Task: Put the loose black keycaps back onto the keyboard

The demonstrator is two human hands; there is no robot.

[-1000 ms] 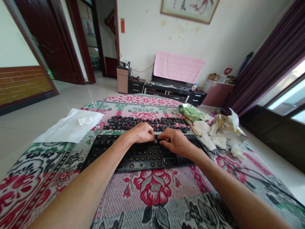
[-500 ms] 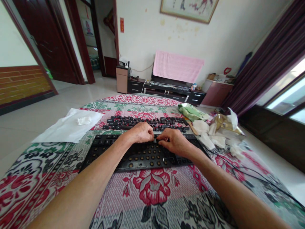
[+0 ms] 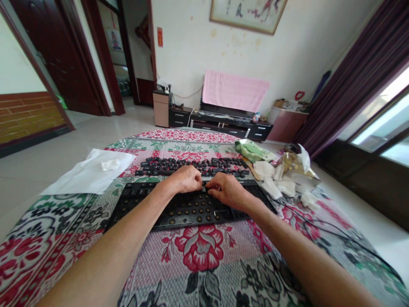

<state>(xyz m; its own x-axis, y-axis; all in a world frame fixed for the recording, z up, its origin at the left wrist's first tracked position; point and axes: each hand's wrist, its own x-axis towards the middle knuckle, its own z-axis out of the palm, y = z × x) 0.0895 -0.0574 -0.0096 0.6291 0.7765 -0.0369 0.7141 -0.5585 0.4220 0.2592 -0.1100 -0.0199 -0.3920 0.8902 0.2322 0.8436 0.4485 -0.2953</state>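
Observation:
A black keyboard (image 3: 179,209) with most keycaps off lies on the floral cloth in front of me. Both hands rest over its upper middle. My left hand (image 3: 183,179) is curled, its fingertips pinched together at the top row. My right hand (image 3: 225,190) is curled too, its fingertips meeting the left ones around something small that I cannot make out. Behind the keyboard lie several loose black keycaps (image 3: 191,166) set out in rows.
A white sheet (image 3: 87,175) with a crumpled tissue (image 3: 110,164) lies at the left. Crumpled tissues (image 3: 271,179), a green packet (image 3: 252,150) and a gold wrapper (image 3: 292,164) sit at the right. A black cable (image 3: 322,236) trails right. The floral cloth (image 3: 198,251) covers the table.
Both hands stay pinched at the same spot on the keyboard's top row. The view has shifted slightly; nothing else has moved.

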